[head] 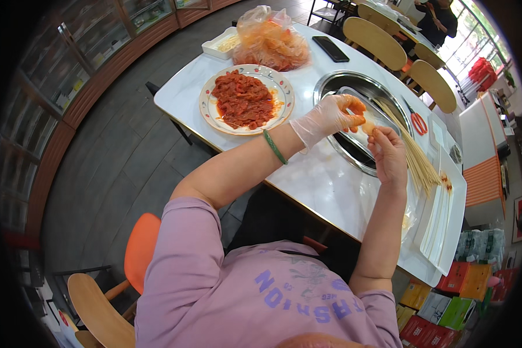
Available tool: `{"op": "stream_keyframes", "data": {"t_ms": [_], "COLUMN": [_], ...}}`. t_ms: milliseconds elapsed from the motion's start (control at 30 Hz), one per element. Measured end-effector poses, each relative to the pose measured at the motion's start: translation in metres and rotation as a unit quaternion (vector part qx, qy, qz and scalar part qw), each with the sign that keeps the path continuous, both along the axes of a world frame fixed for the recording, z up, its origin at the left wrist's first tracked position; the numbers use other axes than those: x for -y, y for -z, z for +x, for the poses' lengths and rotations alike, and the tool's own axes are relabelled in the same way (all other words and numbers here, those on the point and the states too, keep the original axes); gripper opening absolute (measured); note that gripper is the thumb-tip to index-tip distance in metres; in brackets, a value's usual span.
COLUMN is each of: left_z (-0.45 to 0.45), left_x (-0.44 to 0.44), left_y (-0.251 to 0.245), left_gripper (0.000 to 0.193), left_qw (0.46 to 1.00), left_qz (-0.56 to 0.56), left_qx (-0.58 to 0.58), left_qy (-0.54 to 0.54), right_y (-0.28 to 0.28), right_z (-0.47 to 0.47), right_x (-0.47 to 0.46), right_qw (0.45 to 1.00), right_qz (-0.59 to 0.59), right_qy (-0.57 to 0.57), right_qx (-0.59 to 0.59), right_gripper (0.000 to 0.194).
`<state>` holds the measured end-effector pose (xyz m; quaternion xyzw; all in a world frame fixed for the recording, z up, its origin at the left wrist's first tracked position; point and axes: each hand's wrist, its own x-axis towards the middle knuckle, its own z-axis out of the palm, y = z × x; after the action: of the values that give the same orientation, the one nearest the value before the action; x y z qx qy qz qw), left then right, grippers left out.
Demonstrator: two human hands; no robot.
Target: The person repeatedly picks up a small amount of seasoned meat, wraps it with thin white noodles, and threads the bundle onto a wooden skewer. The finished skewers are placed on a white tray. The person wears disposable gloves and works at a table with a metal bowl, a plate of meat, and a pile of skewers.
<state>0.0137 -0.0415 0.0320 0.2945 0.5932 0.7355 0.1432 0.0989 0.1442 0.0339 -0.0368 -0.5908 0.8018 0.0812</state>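
My left hand [341,114] wears a clear plastic glove stained orange at the fingers. It hangs over a round steel basin [321,89], and its fingers are curled. Bare, my right hand [388,152] pinches a small pale piece [368,127] right at the left fingertips. Whether the left fingers grip this piece too is unclear. Beneath the hands a metal tray [374,119] rests in the basin. A bundle of bamboo skewers [411,156] slants across the basin's right side. Left of the hands, a patterned plate [206,98] holds red marinated meat slices [243,102].
An orange-stained plastic bag [269,43] and a white container [215,51] stand behind the plate. A phone [330,48] lies nearby. Red-handled scissors [417,122] are beside the basin. At right, a white tray [454,191] holds several skewers. An orange chair [141,252] stands at left.
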Motion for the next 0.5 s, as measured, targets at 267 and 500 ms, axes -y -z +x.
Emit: {"op": "stream_keyframes", "data": {"t_ms": [267, 500], "left_z": [-0.023, -0.035], "left_x": [0.122, 0.226], "left_y": [0.006, -0.003], "left_gripper": [0.019, 0.015], "left_qw": [0.978, 0.835], "left_qz": [-0.076, -0.309], "left_qx": [-0.098, -0.296], "left_qy": [-0.167, -0.345], "right_y": [0.025, 0.053], "right_z": [-0.004, -0.002], "right_x": [-0.010, -0.014], "right_qw": [0.997, 0.992], "right_qz": [-0.052, -0.099], "right_qy": [0.034, 0.066], "right_qx": [0.044, 0.051], "right_gripper": [0.007, 0.007]}}
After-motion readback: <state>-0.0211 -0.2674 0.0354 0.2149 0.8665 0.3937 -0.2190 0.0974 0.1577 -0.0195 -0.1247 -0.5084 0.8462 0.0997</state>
